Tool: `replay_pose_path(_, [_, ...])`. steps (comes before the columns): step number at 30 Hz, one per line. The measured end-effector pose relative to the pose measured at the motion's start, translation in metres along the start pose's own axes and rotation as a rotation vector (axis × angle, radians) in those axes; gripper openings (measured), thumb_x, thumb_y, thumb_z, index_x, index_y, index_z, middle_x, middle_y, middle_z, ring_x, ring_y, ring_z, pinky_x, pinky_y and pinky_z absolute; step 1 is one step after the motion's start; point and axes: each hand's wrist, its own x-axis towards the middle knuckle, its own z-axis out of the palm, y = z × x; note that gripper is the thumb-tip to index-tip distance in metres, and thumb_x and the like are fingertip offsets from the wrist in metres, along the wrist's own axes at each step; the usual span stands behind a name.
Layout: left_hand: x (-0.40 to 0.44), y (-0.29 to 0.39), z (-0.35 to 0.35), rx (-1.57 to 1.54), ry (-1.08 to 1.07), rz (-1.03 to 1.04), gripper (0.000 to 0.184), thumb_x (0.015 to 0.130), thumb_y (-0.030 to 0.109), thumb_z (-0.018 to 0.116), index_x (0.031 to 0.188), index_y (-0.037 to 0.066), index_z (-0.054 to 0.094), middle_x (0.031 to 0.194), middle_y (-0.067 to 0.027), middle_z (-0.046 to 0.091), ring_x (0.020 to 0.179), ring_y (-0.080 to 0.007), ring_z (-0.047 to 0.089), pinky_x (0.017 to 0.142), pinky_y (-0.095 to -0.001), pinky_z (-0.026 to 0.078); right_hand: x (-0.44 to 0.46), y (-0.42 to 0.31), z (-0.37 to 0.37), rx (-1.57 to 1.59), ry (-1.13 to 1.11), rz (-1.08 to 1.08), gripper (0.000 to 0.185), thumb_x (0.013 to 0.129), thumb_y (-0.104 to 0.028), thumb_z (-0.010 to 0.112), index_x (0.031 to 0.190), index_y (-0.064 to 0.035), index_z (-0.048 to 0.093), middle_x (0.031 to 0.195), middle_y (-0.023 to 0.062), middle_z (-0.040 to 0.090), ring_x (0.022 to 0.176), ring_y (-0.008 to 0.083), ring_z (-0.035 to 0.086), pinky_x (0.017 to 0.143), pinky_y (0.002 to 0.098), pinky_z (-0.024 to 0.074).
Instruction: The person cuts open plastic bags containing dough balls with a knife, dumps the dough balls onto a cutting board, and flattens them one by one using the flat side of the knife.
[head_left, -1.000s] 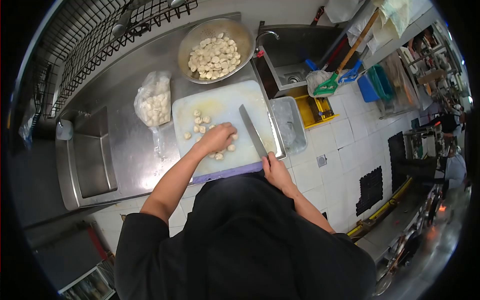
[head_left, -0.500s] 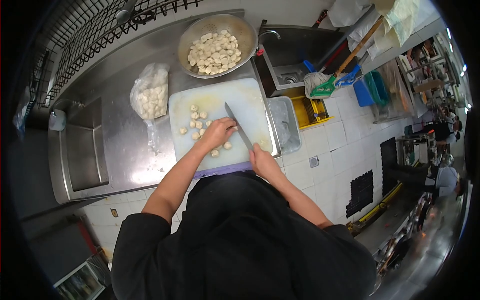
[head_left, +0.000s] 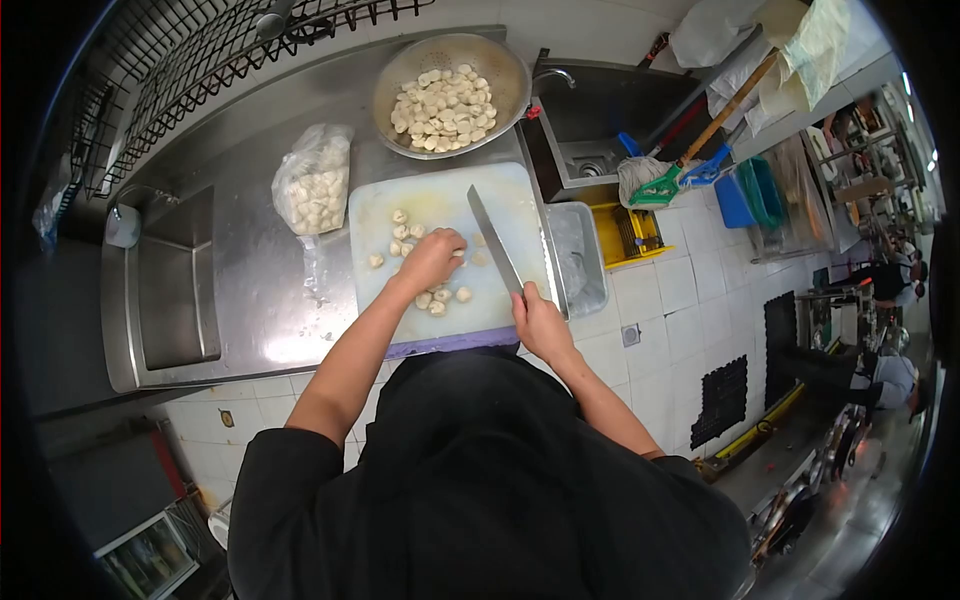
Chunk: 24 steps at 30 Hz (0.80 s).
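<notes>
My right hand (head_left: 543, 325) grips the handle of a long kitchen knife (head_left: 495, 238), its blade pointing to the far side of a white cutting board (head_left: 510, 190). My left hand (head_left: 432, 262) is closed at the board's middle, fingertips pinching a small pale ball (head_left: 459, 254) that is mostly hidden. Small beige balls (head_left: 437, 308), perhaps meatballs or fish balls, lie around that hand. Two pale slices (head_left: 479, 257) rest between the hand and the blade, which stands apart from the ball.
Behind the board, a steel colander (head_left: 520, 85) holds many pale pieces. To its left lies a clear bag of balls (head_left: 312, 190). A plastic tub (head_left: 597, 285) sits right of the board. Sinks (head_left: 180, 290) flank the counter; a mop (head_left: 640, 175) leans at right.
The knife has moved right, away from my left hand, and pale slices now show between them. My left hand stays over the balls. The whole view has shifted slightly.
</notes>
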Motion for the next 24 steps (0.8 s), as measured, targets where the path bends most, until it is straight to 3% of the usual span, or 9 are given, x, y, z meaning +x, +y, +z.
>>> replay_pose_path(2, [-0.001,0.022,-0.001,-0.218,0.088,-0.172,0.027,0.084,0.003,0.079,0.110,-0.003,0.075,0.118,-0.0164,0.072,0.106,-0.0365,0.069,0.097,-0.0437,0.055,-0.003,-0.001,-0.003,-0.007,-0.022,0.036,0.028,0.111,-0.029,0.051,0.111,-0.0008,0.052,0.086,0.0338,0.070,0.084,0.0569,0.068,0.075,0.0658,0.0506])
replay_pose_path(13, [-0.012,0.005,0.002,-0.047,0.119,-0.014,0.014,0.089,0.003,0.073,0.101,-0.001,0.077,0.106,-0.0168,0.075,0.100,-0.0385,0.070,0.089,-0.0448,0.057,-0.024,-0.021,-0.026,-0.067,-0.249,0.063,0.031,0.112,-0.031,0.049,0.114,-0.0002,0.054,0.090,0.0376,0.070,0.090,0.0577,0.068,0.081,0.0659,0.0506])
replay_pose_path(19, [-0.015,0.004,-0.003,-0.068,0.094,-0.038,0.015,0.090,0.003,0.072,0.103,-0.001,0.077,0.107,-0.0178,0.075,0.097,-0.0389,0.072,0.087,-0.0450,0.057,0.007,0.002,0.028,-0.021,-0.170,-0.038,0.029,0.111,-0.029,0.050,0.114,0.0006,0.054,0.092,0.0379,0.070,0.091,0.0576,0.067,0.082,0.0672,0.0494])
replay_pose_path(24, [-0.010,0.007,-0.001,-0.008,0.108,-0.027,0.017,0.089,0.004,0.074,0.104,-0.003,0.075,0.107,-0.0199,0.073,0.098,-0.0408,0.071,0.087,-0.0456,0.057,0.038,-0.004,0.022,0.048,-0.064,-0.127,0.028,0.110,-0.027,0.052,0.111,0.0012,0.054,0.083,0.0366,0.067,0.084,0.0573,0.066,0.076,0.0647,0.0508])
